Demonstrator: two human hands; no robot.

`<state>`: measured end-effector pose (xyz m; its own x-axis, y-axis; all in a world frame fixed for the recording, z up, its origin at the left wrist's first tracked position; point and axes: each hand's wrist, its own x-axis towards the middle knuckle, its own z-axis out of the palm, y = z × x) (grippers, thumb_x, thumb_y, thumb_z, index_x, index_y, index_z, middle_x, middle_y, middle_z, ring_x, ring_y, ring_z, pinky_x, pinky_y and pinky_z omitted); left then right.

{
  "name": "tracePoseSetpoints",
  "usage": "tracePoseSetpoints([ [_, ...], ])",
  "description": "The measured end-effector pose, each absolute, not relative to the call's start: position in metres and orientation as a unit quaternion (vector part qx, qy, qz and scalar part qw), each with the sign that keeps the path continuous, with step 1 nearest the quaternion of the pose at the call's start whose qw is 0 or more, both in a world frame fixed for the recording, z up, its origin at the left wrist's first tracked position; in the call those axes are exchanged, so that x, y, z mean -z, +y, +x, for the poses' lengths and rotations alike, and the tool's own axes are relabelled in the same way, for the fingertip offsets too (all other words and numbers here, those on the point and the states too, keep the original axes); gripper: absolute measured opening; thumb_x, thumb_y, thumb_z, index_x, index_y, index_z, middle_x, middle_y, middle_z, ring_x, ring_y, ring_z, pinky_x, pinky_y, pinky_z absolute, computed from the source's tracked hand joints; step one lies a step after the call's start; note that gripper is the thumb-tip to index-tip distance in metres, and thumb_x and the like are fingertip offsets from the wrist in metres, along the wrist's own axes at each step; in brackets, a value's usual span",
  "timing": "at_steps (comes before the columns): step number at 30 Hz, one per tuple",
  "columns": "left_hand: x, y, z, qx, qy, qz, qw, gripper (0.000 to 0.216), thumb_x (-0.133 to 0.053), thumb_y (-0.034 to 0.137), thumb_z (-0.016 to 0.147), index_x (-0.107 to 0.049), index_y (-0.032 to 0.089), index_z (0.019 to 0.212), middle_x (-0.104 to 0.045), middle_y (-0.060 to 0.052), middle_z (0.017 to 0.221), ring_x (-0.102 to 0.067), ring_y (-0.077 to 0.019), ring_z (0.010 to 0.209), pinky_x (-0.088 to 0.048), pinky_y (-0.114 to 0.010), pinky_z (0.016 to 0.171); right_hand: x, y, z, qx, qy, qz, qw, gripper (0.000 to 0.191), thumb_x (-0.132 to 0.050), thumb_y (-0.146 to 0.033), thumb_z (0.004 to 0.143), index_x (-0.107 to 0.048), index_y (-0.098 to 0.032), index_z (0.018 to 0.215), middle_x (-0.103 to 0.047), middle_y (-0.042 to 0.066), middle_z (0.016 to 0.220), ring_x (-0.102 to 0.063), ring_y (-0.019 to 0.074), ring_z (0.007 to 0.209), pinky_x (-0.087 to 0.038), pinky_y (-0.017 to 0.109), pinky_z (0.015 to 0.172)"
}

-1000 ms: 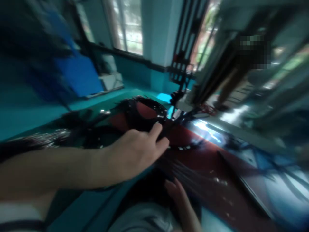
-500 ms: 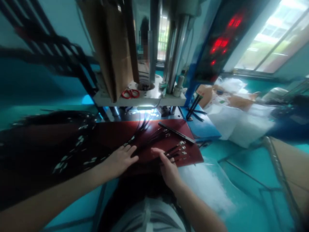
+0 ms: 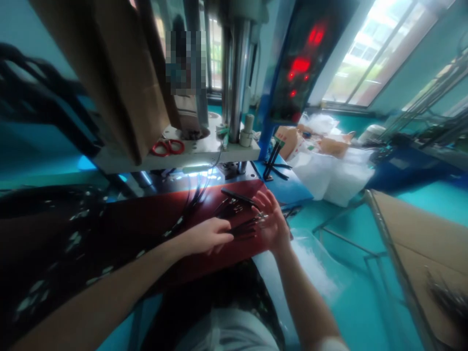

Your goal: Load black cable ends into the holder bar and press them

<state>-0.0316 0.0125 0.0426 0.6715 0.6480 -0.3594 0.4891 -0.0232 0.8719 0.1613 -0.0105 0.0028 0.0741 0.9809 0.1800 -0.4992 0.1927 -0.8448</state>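
Several black cables point(image 3: 244, 225) with shiny metal ends lie over the red work surface point(image 3: 234, 253). My left hand point(image 3: 209, 236) is closed around these cables, their metal ends pointing right. Beside those ends is my right hand point(image 3: 273, 223), fingers spread and palm toward them; it touches or nearly touches the tips. Just beyond, more cable ends point(image 3: 237, 207) rest by a dark flat bar point(image 3: 237, 196). Further cables point(image 3: 197, 197) run from the lit press bed toward my left forearm.
The press plate point(image 3: 234, 155) carries red-handled scissors point(image 3: 167, 147) and a cardboard piece point(image 3: 135, 92). A control panel point(image 3: 300, 68) glows red. At left lies a pile of dark cables point(image 3: 47, 234). On the right are white bags point(image 3: 329, 175) and a cardboard-topped stand point(image 3: 413, 243). A person is behind the press.
My left hand has moved right and closed on the cables. The right hand has opened and shifted up to the metal ends. The whole view has swung to the right.
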Motion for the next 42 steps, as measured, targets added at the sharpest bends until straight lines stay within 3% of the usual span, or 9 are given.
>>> tracePoseSetpoints([
  [5, -0.046, 0.015, -0.014, -0.071, 0.409, 0.697, 0.585, 0.02, -0.051, 0.034, 0.075, -0.05, 0.015, 0.07, -0.05, 0.004, 0.048, -0.045, -0.0079, 0.037, -0.032, -0.017, 0.035, -0.011, -0.001, 0.168, -0.504, -0.523, -0.396, 0.561, 0.037, -0.04, -0.043, 0.09, -0.062, -0.025, 0.113, -0.06, 0.002, 0.122, -0.047, 0.0206, 0.12, -0.031, 0.04, 0.105],
  [11, -0.028, 0.024, 0.018, -0.106, 0.373, 0.653, 0.65, 0.025, -0.05, 0.034, 0.076, -0.056, 0.011, 0.086, -0.056, -0.001, 0.053, -0.048, -0.0103, 0.035, -0.034, -0.019, 0.033, -0.013, 0.0, 0.152, -0.473, -0.592, -0.411, 0.507, 0.038, -0.04, -0.044, 0.09, -0.062, -0.023, 0.113, -0.062, 0.002, 0.118, -0.052, 0.0198, 0.114, -0.035, 0.036, 0.102],
  [18, -0.008, 0.022, 0.021, -0.166, 0.373, 0.569, 0.714, 0.024, -0.061, 0.033, 0.068, -0.052, 0.012, 0.074, -0.051, 0.002, 0.051, -0.038, -0.0045, 0.033, -0.024, -0.016, 0.031, -0.007, 0.02, 0.177, -0.425, -0.65, -0.465, 0.424, 0.039, -0.032, -0.037, 0.092, -0.058, -0.018, 0.115, -0.061, 0.007, 0.119, -0.054, 0.0202, 0.11, -0.039, 0.036, 0.095],
  [23, -0.004, 0.019, 0.015, -0.216, 0.381, 0.534, 0.723, 0.028, -0.059, 0.039, 0.07, -0.051, 0.013, 0.076, -0.049, 0.004, 0.052, -0.036, -0.0027, 0.034, -0.018, -0.015, 0.032, -0.002, 0.022, 0.212, -0.033, -0.748, -0.655, 0.104, 0.033, -0.04, -0.013, 0.084, -0.054, -0.01, 0.114, -0.06, 0.017, 0.107, -0.053, 0.027, 0.104, -0.033, 0.04, 0.092],
  [27, -0.003, 0.019, 0.018, -0.242, 0.396, 0.554, 0.692, 0.026, -0.059, 0.037, 0.07, -0.05, 0.014, 0.078, -0.049, 0.006, 0.05, -0.035, -0.003, 0.032, -0.019, -0.015, 0.032, -0.002, 0.015, 0.211, 0.031, -0.748, -0.662, -0.037, 0.019, -0.042, -0.013, 0.08, -0.054, -0.014, 0.095, -0.06, 0.014, 0.095, -0.057, 0.024, 0.087, -0.037, 0.032, 0.072],
  [31, -0.003, 0.02, 0.019, -0.221, 0.412, 0.564, 0.68, 0.025, -0.056, 0.037, 0.072, -0.054, 0.012, 0.077, -0.048, 0.004, 0.048, -0.036, -0.0038, 0.033, -0.021, -0.015, 0.032, -0.002, 0.014, 0.209, -0.111, -0.745, -0.658, 0.006, 0.012, -0.046, -0.02, 0.074, -0.051, -0.017, 0.084, -0.061, 0.006, 0.079, -0.056, 0.0185, 0.07, -0.035, 0.027, 0.059],
  [35, -0.003, 0.023, 0.017, -0.21, 0.408, 0.541, 0.705, 0.029, -0.054, 0.039, 0.073, -0.056, 0.01, 0.08, -0.048, 0.004, 0.05, -0.035, -0.0036, 0.033, -0.019, -0.016, 0.032, 0.006, 0.006, 0.211, -0.387, -0.636, -0.638, 0.195, 0.004, -0.044, -0.017, 0.069, -0.047, -0.018, 0.072, -0.049, -0.004, 0.054, -0.046, 0.0098, 0.044, -0.033, 0.022, 0.043],
  [38, -0.005, 0.024, 0.017, -0.218, 0.396, 0.524, 0.722, 0.031, -0.053, 0.04, 0.073, -0.056, 0.01, 0.08, -0.049, 0.004, 0.051, -0.035, -0.0032, 0.034, -0.018, -0.016, 0.032, 0.014, -0.007, 0.2, -0.576, -0.483, -0.551, 0.362, 0.023, -0.05, -0.026, 0.071, -0.051, -0.018, 0.093, -0.038, -0.011, 0.043, -0.03, 0.0068, 0.027, -0.023, 0.019, 0.028],
  [42, -0.008, 0.021, 0.022, -0.207, 0.415, 0.555, 0.69, 0.023, -0.056, 0.036, 0.07, -0.052, 0.013, 0.071, -0.046, 0.005, 0.048, -0.033, -0.0041, 0.033, -0.018, -0.018, 0.032, 0.019, -0.02, 0.176, -0.628, -0.375, -0.435, 0.525, 0.053, -0.05, -0.047, 0.081, -0.043, -0.018, 0.123, -0.04, -0.012, 0.04, -0.027, 0.0061, 0.024, -0.027, 0.018, 0.024],
])
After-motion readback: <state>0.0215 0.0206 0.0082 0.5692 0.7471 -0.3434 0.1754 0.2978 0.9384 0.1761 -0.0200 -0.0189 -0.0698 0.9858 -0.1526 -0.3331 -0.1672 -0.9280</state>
